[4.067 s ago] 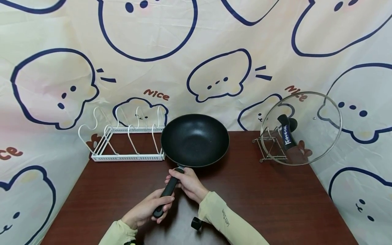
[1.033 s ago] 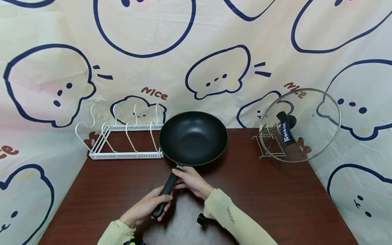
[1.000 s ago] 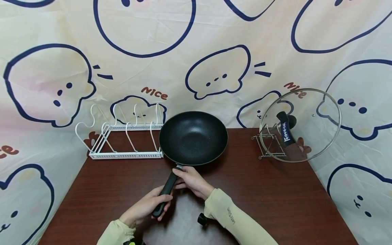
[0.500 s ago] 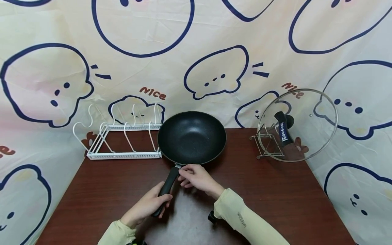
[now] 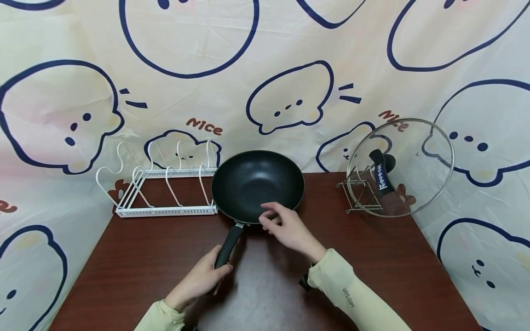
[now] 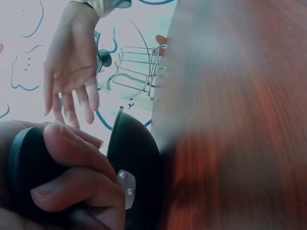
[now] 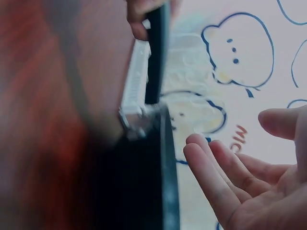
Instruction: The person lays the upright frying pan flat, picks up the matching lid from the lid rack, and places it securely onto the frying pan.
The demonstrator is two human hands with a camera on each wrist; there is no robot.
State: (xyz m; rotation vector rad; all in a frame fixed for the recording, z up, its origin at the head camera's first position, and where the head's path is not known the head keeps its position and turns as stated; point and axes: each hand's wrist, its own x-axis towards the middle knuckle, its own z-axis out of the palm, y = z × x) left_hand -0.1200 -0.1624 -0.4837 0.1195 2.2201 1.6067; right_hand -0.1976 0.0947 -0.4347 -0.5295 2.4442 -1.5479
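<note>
A black wok (image 5: 256,184) with a long dark handle (image 5: 227,246) stands near the back middle of the table. My left hand (image 5: 198,278) grips the handle's lower end; in the left wrist view its fingers (image 6: 81,187) curl round it. Off the handle, my right hand (image 5: 290,230) hovers by the wok's front right rim, holding nothing. Its fingers (image 7: 216,177) are loosely extended in the right wrist view, beside the wok's wall (image 7: 139,187). Rivets (image 6: 127,184) join handle and wok.
Left of the wok stands a white dish rack (image 5: 165,210), close to its rim. At the back right a glass lid (image 5: 430,184) with a dark knob handle (image 5: 382,172) leans upright in a small wire stand (image 5: 360,195). A patterned cloth (image 5: 198,37) hangs behind the table (image 5: 352,276).
My right hand has let go of the upper handle and moved right and up to the wok's front rim. The left hand keeps its grip; the wok stays in place.
</note>
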